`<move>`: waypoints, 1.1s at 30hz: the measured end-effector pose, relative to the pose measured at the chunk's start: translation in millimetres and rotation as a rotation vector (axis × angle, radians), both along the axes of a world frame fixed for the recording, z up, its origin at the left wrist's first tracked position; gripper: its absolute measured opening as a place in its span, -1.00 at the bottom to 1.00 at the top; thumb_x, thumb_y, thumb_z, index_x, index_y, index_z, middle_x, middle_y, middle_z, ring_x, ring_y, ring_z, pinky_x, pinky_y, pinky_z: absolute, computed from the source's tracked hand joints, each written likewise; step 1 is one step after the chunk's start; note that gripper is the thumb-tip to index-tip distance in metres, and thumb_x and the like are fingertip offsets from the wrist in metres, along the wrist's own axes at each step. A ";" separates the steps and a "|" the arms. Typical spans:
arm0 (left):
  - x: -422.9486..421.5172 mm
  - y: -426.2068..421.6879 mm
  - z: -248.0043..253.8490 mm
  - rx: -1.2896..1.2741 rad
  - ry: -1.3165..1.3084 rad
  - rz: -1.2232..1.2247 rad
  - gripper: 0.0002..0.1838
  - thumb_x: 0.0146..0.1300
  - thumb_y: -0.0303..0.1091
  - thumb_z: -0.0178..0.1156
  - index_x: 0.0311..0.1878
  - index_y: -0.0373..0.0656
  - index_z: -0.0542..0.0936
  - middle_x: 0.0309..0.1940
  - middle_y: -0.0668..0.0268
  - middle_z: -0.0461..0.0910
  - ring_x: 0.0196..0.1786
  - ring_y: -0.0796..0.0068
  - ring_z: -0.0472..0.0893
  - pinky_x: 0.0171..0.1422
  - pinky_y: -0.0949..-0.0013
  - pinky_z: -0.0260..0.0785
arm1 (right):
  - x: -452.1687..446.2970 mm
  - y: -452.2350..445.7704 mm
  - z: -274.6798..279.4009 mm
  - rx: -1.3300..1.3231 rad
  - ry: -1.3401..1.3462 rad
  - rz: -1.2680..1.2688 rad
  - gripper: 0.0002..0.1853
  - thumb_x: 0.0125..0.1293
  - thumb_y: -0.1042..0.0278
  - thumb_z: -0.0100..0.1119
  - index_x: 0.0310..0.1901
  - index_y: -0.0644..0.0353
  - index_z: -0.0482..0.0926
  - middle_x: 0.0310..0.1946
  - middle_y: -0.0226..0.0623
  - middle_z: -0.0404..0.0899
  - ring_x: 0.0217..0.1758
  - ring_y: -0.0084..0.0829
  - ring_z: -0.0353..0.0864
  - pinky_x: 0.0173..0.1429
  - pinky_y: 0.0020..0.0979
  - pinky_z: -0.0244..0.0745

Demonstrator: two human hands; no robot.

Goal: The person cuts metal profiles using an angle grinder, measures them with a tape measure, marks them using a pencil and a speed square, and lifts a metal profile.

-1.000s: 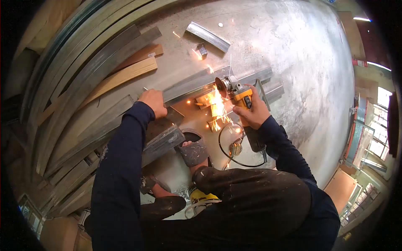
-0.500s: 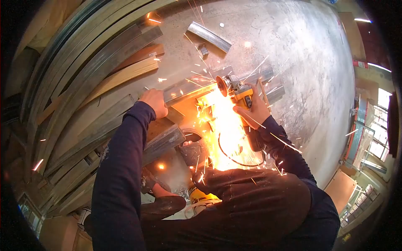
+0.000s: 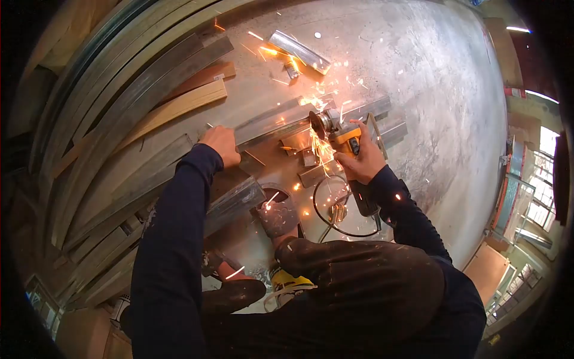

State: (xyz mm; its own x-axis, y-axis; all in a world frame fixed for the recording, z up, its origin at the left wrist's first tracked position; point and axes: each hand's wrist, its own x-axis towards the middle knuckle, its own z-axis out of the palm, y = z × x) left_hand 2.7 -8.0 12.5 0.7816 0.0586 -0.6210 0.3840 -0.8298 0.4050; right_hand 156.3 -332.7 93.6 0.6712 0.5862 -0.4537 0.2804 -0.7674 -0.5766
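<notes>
My right hand (image 3: 363, 157) is wrapped round a yellow and grey angle grinder (image 3: 342, 134). The grinder's disc (image 3: 317, 124) touches or nearly touches a long metal bar (image 3: 272, 128), and sparks spray down and upward from there. At the bar's left part, my left hand (image 3: 222, 145) is closed with its fingers curled over the metal. A small metal offcut (image 3: 309, 158) lies just below the disc.
Long metal profiles (image 3: 119, 113) and a wooden plank (image 3: 185, 106) lie on the left. A short metal channel (image 3: 299, 51) sits on the floor beyond. A black cable (image 3: 315, 206) loops near my sandalled foot (image 3: 278, 216). Panels stand at the right.
The spray of sparks grew very large half a second ago and is now smaller, with more sparks flying toward the short channel. Both hands have stayed almost in place.
</notes>
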 end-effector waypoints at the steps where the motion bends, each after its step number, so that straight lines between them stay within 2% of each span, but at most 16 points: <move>1: 0.1 0.0 -2.5 0.011 -0.010 -0.009 -0.66 -0.08 -0.26 0.29 -0.31 -0.36 0.72 -0.31 -0.20 0.68 -0.13 -0.16 0.70 0.07 0.05 0.58 | 0.8 -7.1 -8.9 0.040 -0.033 0.022 -0.02 0.17 -0.06 0.38 0.44 0.21 0.02 -0.13 0.18 0.63 -0.02 0.18 0.67 0.09 -0.11 0.54; 6: -7.2 -2.6 -2.7 0.067 -0.111 0.001 -0.60 -0.10 -0.22 0.32 -0.25 -0.36 0.69 -0.31 -0.17 0.68 -0.15 -0.16 0.70 0.08 0.04 0.56 | -1.5 -2.8 5.1 0.047 -0.002 -0.050 -0.02 0.16 -0.03 0.40 0.45 0.23 0.04 -0.08 0.15 0.63 -0.01 0.13 0.67 0.10 -0.14 0.55; 8: -11.2 -5.6 2.8 0.145 -0.119 0.043 -0.49 -0.13 -0.09 0.40 -0.17 -0.30 0.65 -0.29 -0.12 0.69 -0.15 -0.13 0.70 0.04 0.03 0.57 | -3.7 0.3 9.2 0.093 0.034 -0.104 -0.02 0.16 -0.01 0.40 0.45 0.24 0.05 -0.06 0.13 0.62 0.00 0.10 0.67 0.11 -0.15 0.55; 9: -12.2 -8.5 5.7 0.150 -0.123 0.037 -0.49 -0.13 -0.09 0.40 -0.17 -0.30 0.65 -0.29 -0.12 0.69 -0.15 -0.13 0.70 0.04 0.03 0.57 | -3.9 1.5 10.5 0.092 0.079 -0.145 -0.01 0.16 -0.01 0.41 0.46 0.25 0.04 -0.05 0.12 0.62 0.01 0.08 0.66 0.13 -0.17 0.54; 11: -11.0 -14.2 10.7 0.118 -0.109 0.211 -0.40 -0.15 0.10 0.50 -0.21 -0.22 0.59 -0.30 -0.02 0.69 -0.16 -0.12 0.69 -0.03 -0.05 0.54 | -3.2 1.1 9.8 0.092 0.119 -0.192 0.00 0.16 0.00 0.42 0.46 0.27 0.04 -0.04 0.11 0.61 0.02 0.06 0.66 0.16 -0.18 0.54; 15: -12.9 -19.8 -9.6 0.138 -0.152 0.234 -0.37 -0.17 0.11 0.54 -0.17 -0.14 0.54 -0.25 0.07 0.70 -0.14 -0.04 0.70 -0.04 -0.01 0.55 | -2.8 -5.3 2.3 0.004 0.043 -0.160 0.02 0.15 -0.02 0.42 0.47 0.30 0.04 0.02 0.18 0.60 0.07 0.08 0.65 0.20 -0.17 0.52; 17: -18.4 -22.2 -23.1 0.207 -0.296 0.184 -0.41 -0.16 -0.04 0.57 -0.12 -0.11 0.51 -0.22 0.11 0.69 -0.12 0.01 0.69 -0.05 0.04 0.55 | -3.8 -9.6 -2.9 -0.003 0.046 -0.143 0.04 0.14 -0.05 0.43 0.45 0.37 0.04 0.05 0.26 0.58 0.12 0.13 0.63 0.20 -0.15 0.51; 20: -22.8 -25.7 -32.1 0.237 -0.334 0.179 -0.39 -0.17 -0.14 0.57 -0.06 -0.08 0.48 -0.21 0.14 0.67 -0.10 0.05 0.68 -0.05 0.05 0.54 | -2.8 -10.5 -5.6 -0.063 0.062 -0.122 0.04 0.13 -0.07 0.42 0.44 0.38 0.05 0.01 0.29 0.58 0.10 0.16 0.63 0.19 -0.13 0.52; 23: -22.5 -26.5 -31.0 0.243 -0.326 0.184 -0.42 -0.18 -0.15 0.56 -0.10 -0.09 0.49 -0.22 0.14 0.65 -0.09 0.05 0.67 -0.06 0.05 0.54 | -1.6 -18.0 -20.0 -0.061 0.020 -0.069 0.03 0.13 -0.10 0.40 0.43 0.36 0.05 -0.02 0.30 0.59 0.07 0.18 0.64 0.16 -0.11 0.52; 33: -19.4 -26.1 -30.5 0.252 -0.350 0.194 -0.44 -0.19 -0.12 0.56 -0.18 -0.12 0.48 -0.27 0.11 0.66 -0.15 0.02 0.68 -0.08 0.05 0.54 | -0.9 -12.3 -19.4 -0.104 0.011 -0.058 0.04 0.13 -0.12 0.39 0.44 0.35 0.04 -0.07 0.31 0.60 0.02 0.18 0.66 0.14 -0.11 0.54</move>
